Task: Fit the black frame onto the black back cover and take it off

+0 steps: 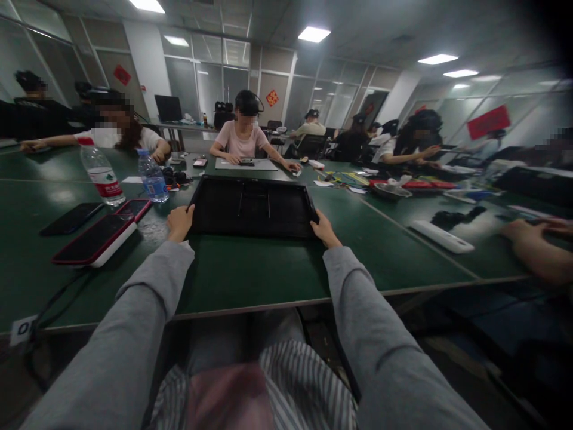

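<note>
A black rectangular tray-like panel (215,209) with a raised rim is in front of me, low over the green table or resting on it; I cannot tell which. Two thin upright bars joined by a crosspiece show at its middle. My left hand (181,223) grips its left edge, the thumb on the near side. On the opposite edge, my right hand (325,230) is closed in the same way. Most fingers of both hands are hidden behind or under the panel.
Left of the panel stand a red-capped bottle (102,173) and a blue-capped bottle (153,177), near a dark phone (71,218) and a red-edged phone (94,239). To the right lie a white power strip (441,236) and another person's hand (532,239). A person (242,137) sits opposite.
</note>
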`<state>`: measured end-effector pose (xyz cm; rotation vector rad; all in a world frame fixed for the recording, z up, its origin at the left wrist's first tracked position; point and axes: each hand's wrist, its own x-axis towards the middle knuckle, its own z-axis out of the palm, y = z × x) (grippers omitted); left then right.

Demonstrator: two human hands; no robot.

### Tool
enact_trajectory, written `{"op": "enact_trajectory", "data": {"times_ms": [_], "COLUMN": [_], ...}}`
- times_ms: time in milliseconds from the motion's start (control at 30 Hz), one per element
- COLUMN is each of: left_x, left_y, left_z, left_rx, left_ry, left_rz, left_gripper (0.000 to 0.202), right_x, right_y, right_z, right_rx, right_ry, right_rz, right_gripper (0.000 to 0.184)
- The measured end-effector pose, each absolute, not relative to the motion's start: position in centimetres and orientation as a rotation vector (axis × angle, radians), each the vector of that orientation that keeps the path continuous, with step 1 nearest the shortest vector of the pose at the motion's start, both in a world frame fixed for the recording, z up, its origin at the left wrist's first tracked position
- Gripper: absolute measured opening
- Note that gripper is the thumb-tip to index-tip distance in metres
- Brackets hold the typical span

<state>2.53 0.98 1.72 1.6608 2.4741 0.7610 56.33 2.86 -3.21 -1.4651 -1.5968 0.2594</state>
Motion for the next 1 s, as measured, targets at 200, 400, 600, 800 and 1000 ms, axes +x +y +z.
{"op": "enact_trajectory", "data": {"times_ms": [200, 400, 600, 800, 1000], "left_x": [1.6, 1.4, 0.5, -0.1, -0.2], "left_y": [1.5, 1.7, 1.7, 1.2, 0.8], "left_z": [1.4, 1.5, 1.4, 1.2, 1.3], "left_rx": [1.740, 1.807, 1.830, 1.860, 1.901], "left_ry": [2.430, 2.417, 2.372, 2.409, 2.409], "left_rz": [0.721, 0.627, 0.593, 0.562, 0.537], "left_gripper": [0.059, 0.061, 0.061, 0.062, 0.064], "right_x": [57.1, 57.4, 56.9, 56.8, 57.3], "right_y": [3.9, 3.8, 3.8, 3.3, 2.9], "right_z": [-3.8, -4.1, -3.9, -2.9, -2.6], "right_rx": [-1.455, -1.448, -1.435, -1.482, -1.549], "right_ry": [-1.508, -1.449, -1.462, -1.424, -1.290], "right_rz": [0.465, 0.498, 0.409, 0.490, 0.711], "right_gripper": [0.076, 0.070, 0.061, 0.062, 0.076]}}
